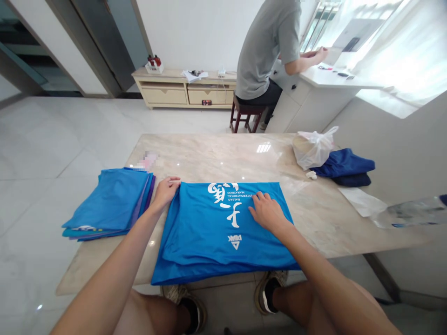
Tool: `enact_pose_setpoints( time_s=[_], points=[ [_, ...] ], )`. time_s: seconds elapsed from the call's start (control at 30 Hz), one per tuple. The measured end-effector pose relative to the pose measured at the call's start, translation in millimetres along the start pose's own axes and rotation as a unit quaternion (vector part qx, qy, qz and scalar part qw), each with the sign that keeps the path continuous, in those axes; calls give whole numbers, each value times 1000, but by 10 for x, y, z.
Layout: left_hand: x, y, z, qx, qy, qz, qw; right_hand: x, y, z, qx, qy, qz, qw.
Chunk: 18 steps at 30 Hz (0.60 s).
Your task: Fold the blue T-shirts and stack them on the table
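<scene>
A blue T-shirt (206, 223) with white lettering lies folded on the marble-topped table, its near edge hanging slightly over the front. At its far left corner, my left hand (167, 190) pinches the fabric between thumb and fingers. My right hand (268, 211) rests on the right part of the shirt, beside the print, fingers spread and flat. To the left of the shirt sits a stack of folded blue and purple garments (108, 197), not touched by either hand.
On the right of the table (216, 156) are a white plastic bag (314, 146), dark blue cloth (349, 163), white paper (361, 201) and a clear bottle (412, 211). A person in a grey shirt (260, 51) sits on a stool (246, 111) beyond, near a low cabinet (164, 95).
</scene>
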State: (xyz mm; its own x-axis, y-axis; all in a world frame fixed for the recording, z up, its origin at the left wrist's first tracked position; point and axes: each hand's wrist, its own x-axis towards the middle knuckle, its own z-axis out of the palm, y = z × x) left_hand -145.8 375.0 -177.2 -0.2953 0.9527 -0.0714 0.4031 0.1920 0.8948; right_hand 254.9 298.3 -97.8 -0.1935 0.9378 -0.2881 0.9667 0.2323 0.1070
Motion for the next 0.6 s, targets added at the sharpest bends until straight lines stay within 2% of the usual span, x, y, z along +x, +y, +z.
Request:
enact_pose_setpoints(
  time_s=[0.1, 0.17, 0.33, 0.47, 0.6],
  points=[
    [-57, 30, -3, 43, -23, 40, 998, -1, 12, 10, 7, -2, -3, 1000],
    [-98, 37, -4, 103, -11, 63, 993, -2, 17, 14, 9, -2, -6, 1000],
    [-175, 74, 21, 244, 36, 59, 967, -3, 15, 17, 10, -1, -10, 1000],
    [-230, 151, 61, 323, 9, 73, 943, -6, 7, 11, 8, -3, -10, 1000],
    [-289, 222, 73, 363, 10, 90, 927, -11, 4, 10, 2, 1, -12, 1000]
  ],
)
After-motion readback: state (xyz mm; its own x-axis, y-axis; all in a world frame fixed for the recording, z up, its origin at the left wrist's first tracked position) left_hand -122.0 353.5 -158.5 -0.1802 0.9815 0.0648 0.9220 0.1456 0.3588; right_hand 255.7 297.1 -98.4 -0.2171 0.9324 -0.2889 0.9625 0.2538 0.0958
